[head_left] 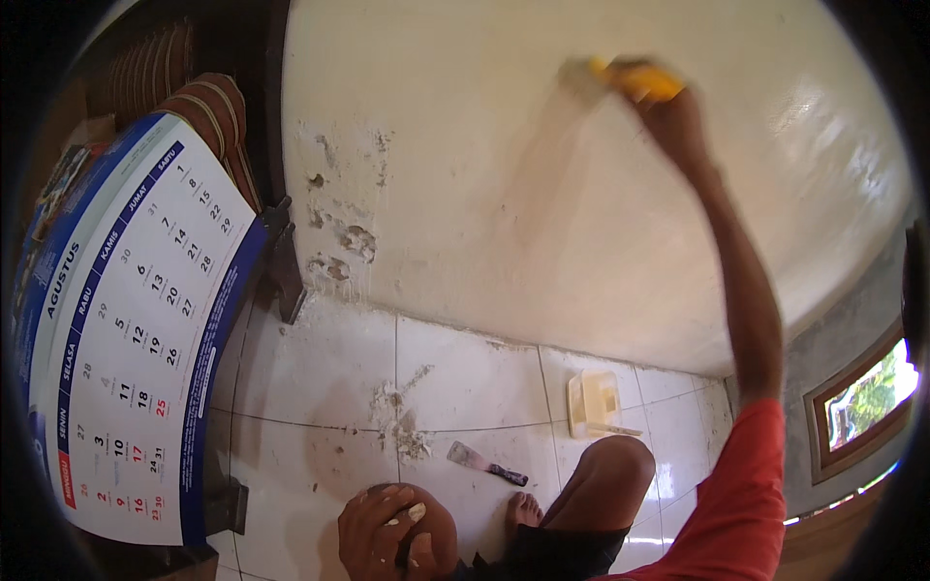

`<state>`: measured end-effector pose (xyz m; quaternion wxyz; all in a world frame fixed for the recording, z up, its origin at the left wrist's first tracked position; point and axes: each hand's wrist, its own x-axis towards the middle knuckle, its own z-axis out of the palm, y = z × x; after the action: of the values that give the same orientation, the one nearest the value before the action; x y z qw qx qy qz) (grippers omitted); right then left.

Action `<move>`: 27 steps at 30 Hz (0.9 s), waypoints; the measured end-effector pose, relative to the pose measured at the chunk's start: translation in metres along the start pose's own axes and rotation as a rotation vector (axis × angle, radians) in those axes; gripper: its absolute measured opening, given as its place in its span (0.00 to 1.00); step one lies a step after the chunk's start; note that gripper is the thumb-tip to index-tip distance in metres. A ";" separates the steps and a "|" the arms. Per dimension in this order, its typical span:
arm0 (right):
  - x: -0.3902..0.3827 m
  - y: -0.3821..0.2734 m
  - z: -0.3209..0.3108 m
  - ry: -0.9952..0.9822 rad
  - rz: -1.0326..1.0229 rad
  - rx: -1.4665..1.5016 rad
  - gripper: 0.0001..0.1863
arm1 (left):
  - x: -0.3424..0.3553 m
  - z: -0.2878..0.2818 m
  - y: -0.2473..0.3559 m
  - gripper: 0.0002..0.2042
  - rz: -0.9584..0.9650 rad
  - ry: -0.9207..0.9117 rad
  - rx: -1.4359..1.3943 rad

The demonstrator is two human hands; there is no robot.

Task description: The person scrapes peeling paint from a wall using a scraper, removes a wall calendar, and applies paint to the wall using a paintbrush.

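Note:
My right hand [654,95] is raised against the cream wall [484,116], closed round a yellow-handled tool [662,81]. The tool's flat, pale end touches or nearly touches the wall; motion smears it, so I cannot tell a brush from a scraper. Below that end runs a faint brownish streak. My left hand [373,531] lies over my bent left knee, fingers spread loosely, with white flecks on them. On the tiles between my legs and the wall is a putty knife [486,465] with a dark handle and a whitened blade.
White crumbs [395,416] litter the tiled floor. Near the wall sits a cream plastic tub [593,402] with a thin tool at its rim. A large calendar [136,339] stands at left beside dark furniture and a striped cushion [215,116]. Peeling holes [344,242] mark the wall's left part.

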<state>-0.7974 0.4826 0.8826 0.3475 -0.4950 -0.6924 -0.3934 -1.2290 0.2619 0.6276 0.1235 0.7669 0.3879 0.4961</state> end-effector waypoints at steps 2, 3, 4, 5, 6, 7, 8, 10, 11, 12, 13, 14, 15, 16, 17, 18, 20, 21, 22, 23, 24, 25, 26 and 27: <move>0.030 -0.010 -0.024 0.204 -0.074 0.001 0.10 | 0.006 0.010 -0.013 0.10 0.006 0.014 -0.003; 0.038 -0.027 -0.034 0.303 -0.171 0.008 0.08 | 0.008 0.013 -0.021 0.10 -0.003 0.009 0.005; 0.036 -0.046 -0.035 0.326 -0.225 -0.064 0.07 | 0.009 0.014 -0.029 0.10 0.004 -0.005 -0.007; 0.024 -0.033 -0.013 0.294 -0.244 -0.188 0.11 | 0.008 0.015 -0.036 0.10 0.011 -0.021 -0.011; 0.009 -0.020 0.010 0.258 -0.271 -0.324 0.16 | 0.006 0.015 -0.042 0.10 0.009 -0.022 -0.017; -0.015 -0.047 0.052 0.252 -0.382 -0.294 0.19 | 0.003 0.013 -0.047 0.10 0.023 -0.021 -0.020; -0.048 -0.058 0.097 0.148 -0.391 -0.442 0.19 | -0.001 0.010 -0.051 0.10 0.044 -0.019 -0.036; -0.116 -0.100 0.182 0.046 -0.536 -0.321 0.16 | -0.009 0.006 -0.058 0.10 0.048 -0.035 -0.025; -0.146 -0.149 0.210 -0.330 -0.397 -0.360 0.14 | -0.014 0.000 -0.063 0.10 0.051 -0.040 -0.011; -0.180 -0.153 0.242 -0.160 -0.528 -0.229 0.16 | -0.018 -0.002 -0.062 0.10 0.060 -0.040 -0.026; -0.201 -0.175 0.260 -0.342 -0.414 -0.137 0.15 | -0.023 -0.006 -0.063 0.10 0.060 -0.032 -0.031; -0.209 -0.194 0.265 -0.517 -0.297 -0.039 0.14 | -0.027 -0.008 -0.063 0.10 0.060 -0.024 -0.029; -0.211 -0.196 0.266 -0.516 -0.296 -0.034 0.14 | -0.029 -0.011 -0.064 0.10 0.058 -0.025 -0.024; -0.213 -0.192 0.265 -0.432 -0.189 0.098 0.14 | -0.031 -0.013 -0.065 0.10 0.049 -0.021 -0.040; -0.214 -0.189 0.257 -0.353 -0.079 0.231 0.14 | -0.034 -0.015 -0.065 0.10 0.032 -0.021 -0.056; -0.195 -0.176 0.248 -0.296 -0.052 0.196 0.15 | -0.035 -0.014 -0.066 0.10 0.019 -0.029 -0.043; -0.134 -0.122 0.213 -0.131 0.147 0.199 0.14 | -0.030 -0.002 -0.071 0.11 0.017 -0.012 -0.021; -0.101 -0.127 0.178 -0.051 0.131 0.164 0.12 | -0.028 0.002 -0.077 0.11 0.004 -0.019 -0.009; -0.079 -0.117 0.157 0.183 -0.111 0.131 0.14 | -0.025 0.009 -0.081 0.11 0.020 -0.024 -0.018; -0.068 -0.122 0.141 0.235 -0.137 0.001 0.14 | -0.022 0.013 -0.086 0.11 0.031 -0.029 -0.019; -0.065 -0.126 0.132 0.282 -0.166 -0.139 0.14 | -0.022 0.016 -0.089 0.11 0.024 -0.038 -0.021; -0.074 -0.124 0.139 0.311 -0.227 -0.178 0.16 | -0.022 0.018 -0.092 0.11 0.031 -0.048 -0.039; -0.086 -0.122 0.151 0.349 -0.291 -0.217 0.17 | -0.024 0.020 -0.095 0.11 0.043 -0.051 -0.054; -0.111 -0.127 0.174 0.282 -0.310 -0.234 0.20 | -0.028 0.021 -0.097 0.11 0.039 -0.053 -0.048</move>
<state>-0.9053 0.5663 0.6824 0.3165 -0.3597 -0.6545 -0.5849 -1.2628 0.3110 0.5432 0.1424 0.7841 0.3574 0.4871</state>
